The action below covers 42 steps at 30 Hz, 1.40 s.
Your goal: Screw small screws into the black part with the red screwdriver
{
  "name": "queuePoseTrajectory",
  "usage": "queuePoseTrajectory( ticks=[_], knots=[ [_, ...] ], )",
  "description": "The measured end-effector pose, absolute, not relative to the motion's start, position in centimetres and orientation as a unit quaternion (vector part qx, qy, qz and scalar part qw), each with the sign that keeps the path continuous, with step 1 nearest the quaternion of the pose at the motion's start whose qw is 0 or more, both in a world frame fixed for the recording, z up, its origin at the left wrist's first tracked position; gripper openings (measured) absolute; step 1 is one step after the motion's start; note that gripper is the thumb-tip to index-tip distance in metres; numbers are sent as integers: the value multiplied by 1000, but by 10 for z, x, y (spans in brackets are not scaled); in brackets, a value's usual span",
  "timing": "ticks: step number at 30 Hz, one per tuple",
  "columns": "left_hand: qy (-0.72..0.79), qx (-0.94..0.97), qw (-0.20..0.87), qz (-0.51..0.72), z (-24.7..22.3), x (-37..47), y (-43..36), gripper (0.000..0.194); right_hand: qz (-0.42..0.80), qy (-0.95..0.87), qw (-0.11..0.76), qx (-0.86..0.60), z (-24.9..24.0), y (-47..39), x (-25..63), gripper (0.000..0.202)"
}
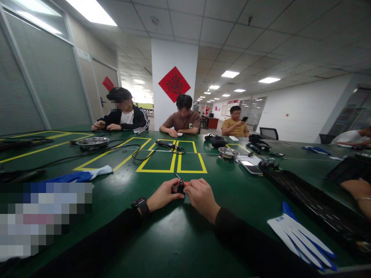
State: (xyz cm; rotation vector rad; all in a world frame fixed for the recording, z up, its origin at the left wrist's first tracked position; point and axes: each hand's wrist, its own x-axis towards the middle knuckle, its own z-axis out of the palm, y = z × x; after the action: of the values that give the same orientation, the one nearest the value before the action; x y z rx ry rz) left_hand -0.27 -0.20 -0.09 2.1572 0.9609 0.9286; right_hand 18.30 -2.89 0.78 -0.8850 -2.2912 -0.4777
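Note:
Close to the middle of the green table (185,239), my left hand (164,195) has its thumb and fingers closed around a small black part (181,187). A thin metal rod (177,176) sticks up from that part toward the upper left. My right hand (202,196) meets it from the other side, fingers pinched at a small red piece (186,184) on the black part's right side. The fingers partly cover both pieces, so their exact kind cannot be made out. A dark watch (140,204) is on my left wrist.
Ahead lie a black corded tool (166,144) and yellow tape outlines (189,172). Metal bowls (228,152) (92,142) stand farther off. On the right are a phone (251,167), a long black tray (301,197) and white-blue gloves (300,235). Several people sit around the table.

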Motion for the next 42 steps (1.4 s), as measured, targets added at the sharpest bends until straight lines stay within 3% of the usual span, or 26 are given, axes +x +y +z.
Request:
queuePoseTrajectory(
  ticks=[13,22,26,29,34,38,42],
  knots=[
    [359,816,287,350,1,-3,-4,28,-175,-879,294,-331,7,-28,180,15],
    [340,817,319,339,6,-7,-1,32,-85,-775,435,-451,20,-14,203,24],
    [326,818,330,340,5,-8,0,34,-45,-868,312,-385,14,-1,220,40],
    [321,822,321,345,5,-9,-1,36,-50,-904,241,-349,9,4,217,35],
    [331,826,300,343,5,-9,-1,36,-109,-914,204,-333,9,6,206,34],
    [327,822,313,346,4,-8,-1,38,-152,-926,145,-314,11,4,202,19],
    [318,817,329,352,4,-6,-3,45,-163,-917,139,-337,13,-3,202,9]
  ],
)
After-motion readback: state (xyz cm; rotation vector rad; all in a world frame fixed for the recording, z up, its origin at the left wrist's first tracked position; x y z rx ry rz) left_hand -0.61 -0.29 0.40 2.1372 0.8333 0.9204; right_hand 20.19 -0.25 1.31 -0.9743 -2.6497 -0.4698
